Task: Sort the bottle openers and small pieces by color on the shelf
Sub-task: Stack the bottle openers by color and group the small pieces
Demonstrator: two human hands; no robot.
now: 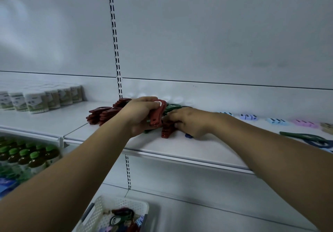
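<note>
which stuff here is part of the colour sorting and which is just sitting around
Job: left hand gripping a red opener; right hand at the front red stack; red stacks; green openers; pastel small pieces; basket of unsorted openers.
Lying about: labelled jars; green-capped bottles.

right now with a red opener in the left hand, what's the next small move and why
Probably lay the red opener down on the short red stack just below it: the left hand grips it right above that stack, the right hand holds the stack, and green openers lie behind.
</note>
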